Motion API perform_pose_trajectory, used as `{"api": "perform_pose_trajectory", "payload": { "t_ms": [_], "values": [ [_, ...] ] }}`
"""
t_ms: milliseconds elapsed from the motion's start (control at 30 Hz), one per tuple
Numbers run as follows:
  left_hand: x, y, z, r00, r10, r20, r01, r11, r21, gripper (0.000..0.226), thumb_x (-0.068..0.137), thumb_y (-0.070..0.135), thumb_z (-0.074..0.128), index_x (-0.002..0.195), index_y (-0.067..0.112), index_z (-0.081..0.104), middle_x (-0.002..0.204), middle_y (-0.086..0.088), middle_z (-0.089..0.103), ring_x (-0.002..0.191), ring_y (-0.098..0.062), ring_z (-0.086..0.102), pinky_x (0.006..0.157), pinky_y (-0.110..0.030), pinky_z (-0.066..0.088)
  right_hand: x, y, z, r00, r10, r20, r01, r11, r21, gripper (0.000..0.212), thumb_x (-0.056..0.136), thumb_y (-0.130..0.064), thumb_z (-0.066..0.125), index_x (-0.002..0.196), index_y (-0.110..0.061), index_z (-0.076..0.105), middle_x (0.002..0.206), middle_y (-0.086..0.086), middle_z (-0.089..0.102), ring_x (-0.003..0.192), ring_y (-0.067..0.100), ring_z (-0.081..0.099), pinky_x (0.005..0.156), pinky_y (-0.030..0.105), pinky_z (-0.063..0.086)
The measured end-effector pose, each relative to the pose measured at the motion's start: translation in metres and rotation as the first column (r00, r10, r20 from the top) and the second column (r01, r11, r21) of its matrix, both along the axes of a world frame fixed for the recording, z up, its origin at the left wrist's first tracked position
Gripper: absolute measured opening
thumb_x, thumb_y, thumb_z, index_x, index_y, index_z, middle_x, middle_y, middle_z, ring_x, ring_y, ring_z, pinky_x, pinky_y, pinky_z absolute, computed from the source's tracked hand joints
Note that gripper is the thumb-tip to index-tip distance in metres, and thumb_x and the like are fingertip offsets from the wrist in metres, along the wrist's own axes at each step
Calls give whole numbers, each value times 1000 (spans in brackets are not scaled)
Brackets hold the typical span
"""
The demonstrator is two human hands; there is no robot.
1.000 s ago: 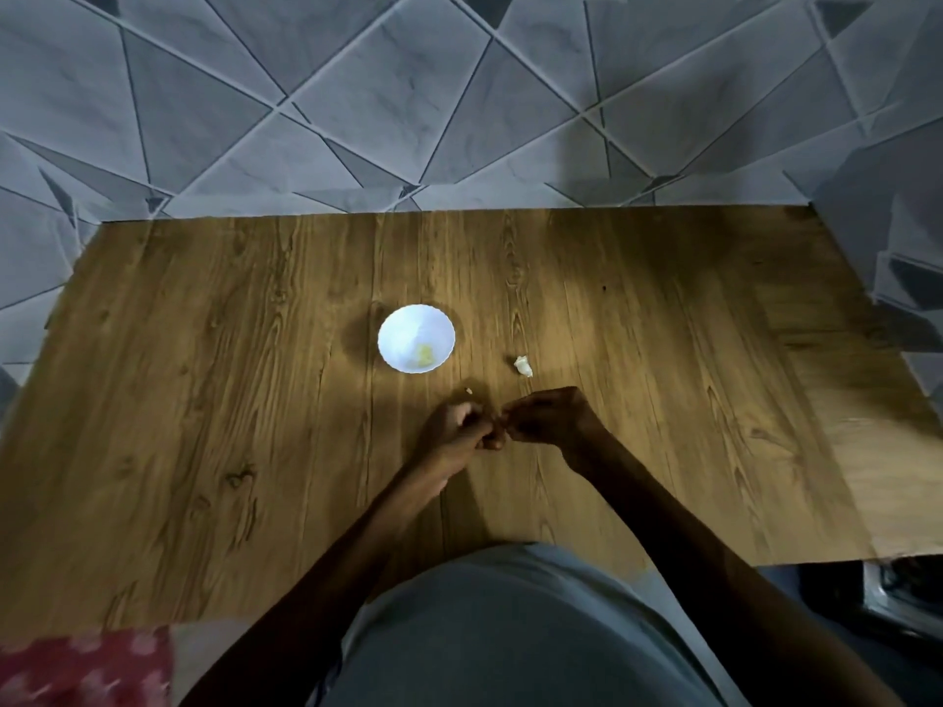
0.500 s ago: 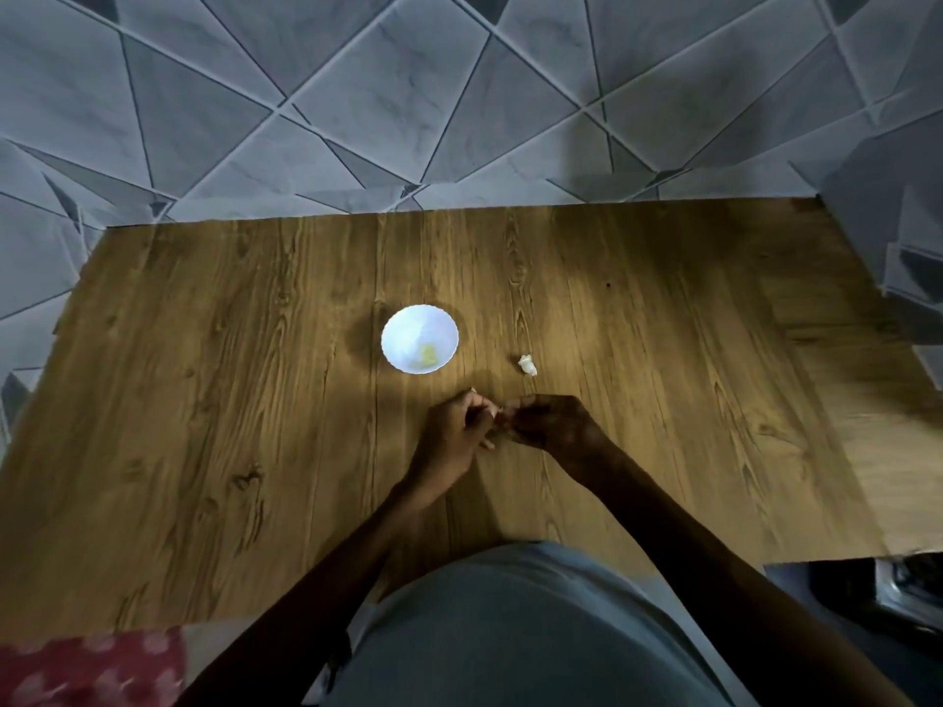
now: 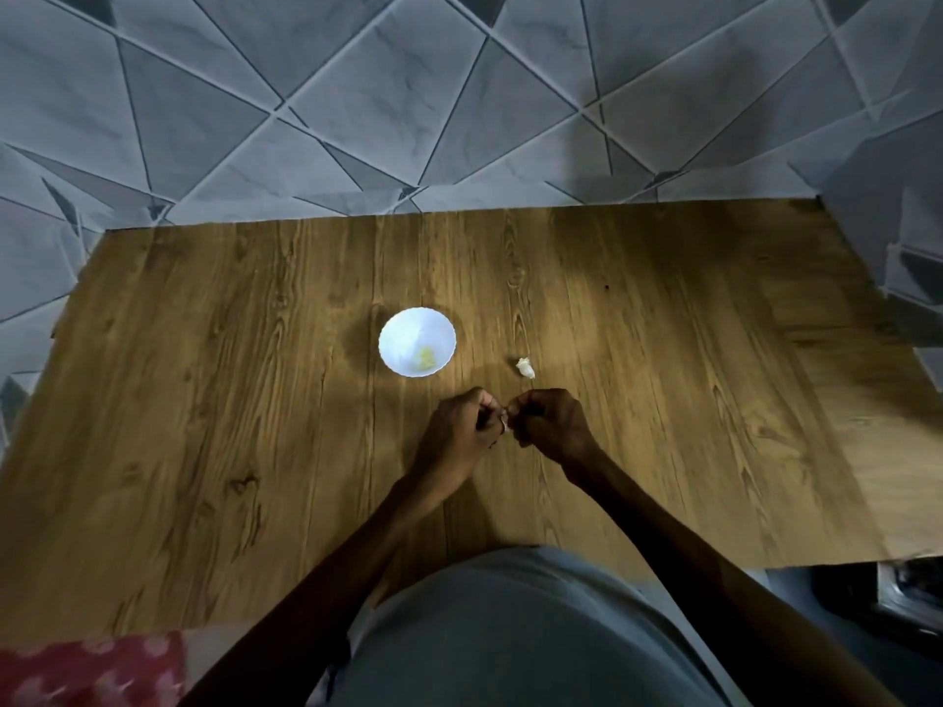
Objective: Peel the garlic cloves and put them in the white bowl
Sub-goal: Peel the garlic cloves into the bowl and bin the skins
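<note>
A small white bowl stands near the middle of the wooden table, with a pale yellow peeled piece lying in its bottom. A whitish garlic clove lies on the table to the right of the bowl. Just in front of both, my left hand and my right hand meet fingertip to fingertip, pinching a small garlic clove between them. Only a pale sliver of that clove shows; the fingers hide most of it.
A tiled wall with a grey triangle pattern rises behind the table's far edge. A red patterned cloth lies at the near left corner. The table's right edge drops off beside a dark object at the lower right.
Both hands stay together on the clove, with the fingers shifting slightly as they work at it. The bowl and the loose clove have not moved; the view tilted a little.
</note>
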State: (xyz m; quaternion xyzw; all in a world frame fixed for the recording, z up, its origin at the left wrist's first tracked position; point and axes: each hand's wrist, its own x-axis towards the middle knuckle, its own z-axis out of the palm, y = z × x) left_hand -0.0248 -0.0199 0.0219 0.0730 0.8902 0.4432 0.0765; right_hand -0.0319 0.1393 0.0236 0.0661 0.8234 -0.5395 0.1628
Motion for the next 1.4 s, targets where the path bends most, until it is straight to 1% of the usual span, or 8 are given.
{"api": "perform_pose_trajectory", "payload": {
  "t_ms": [100,267,433,533,667,900,1033,1400],
  "values": [
    [0,3,-2,1000,9,-26,-10,1000,-29,4,90,12,64,93,10,64,83,2,68,71,-5,62,63,-18,51,-1,1,1,998,13,60,-9,998,-60,16,88,9,53,90,3,67,74,9,65,61,12,62,56,24,52],
    [-1,8,0,937,120,327,-207,947,246,9,94,10,59,90,6,66,72,-6,68,60,-8,64,56,-22,51,-1,7,1,994,37,101,-20,987,-162,17,89,10,50,95,9,66,79,15,64,69,18,61,60,25,53],
    [5,15,-6,998,46,-40,-49,994,-101,2,91,12,62,92,10,61,84,-3,66,74,-10,62,67,-22,49,-1,7,1,977,31,210,24,967,-255,17,93,4,50,94,6,68,78,11,64,70,17,60,62,26,52],
    [0,16,-6,958,129,258,-169,976,137,9,94,13,59,95,5,64,83,-7,69,66,-6,64,62,-17,51,-2,11,2,974,37,223,31,956,-292,17,94,2,51,93,3,68,78,11,64,73,19,60,63,27,52],
    [-5,10,-12,763,157,626,-509,744,433,20,99,10,50,88,1,65,74,-12,69,65,-20,63,61,-24,53,2,12,10,988,82,128,-21,908,-418,16,87,-11,58,90,3,65,82,19,59,74,25,57,64,28,51],
    [2,0,-11,881,171,440,-341,876,341,12,89,3,66,82,13,69,76,-8,73,70,-26,71,68,-33,60,-9,5,7,990,-72,118,96,972,-216,11,90,3,60,89,1,70,79,14,69,70,21,65,62,26,57],
    [0,-2,-11,955,168,243,-207,967,148,8,80,18,78,77,15,71,68,3,71,64,-11,68,59,-21,54,-11,7,1,992,-45,119,62,987,-149,11,90,6,60,87,2,70,86,17,73,80,27,73,71,34,62],
    [-6,-1,5,986,98,138,-112,989,97,8,87,17,70,89,14,76,75,6,73,70,-6,68,70,-26,57,-9,7,0,995,-58,80,68,990,-127,8,90,-2,66,89,2,73,82,14,74,74,22,74,68,33,62]
  ]
}}
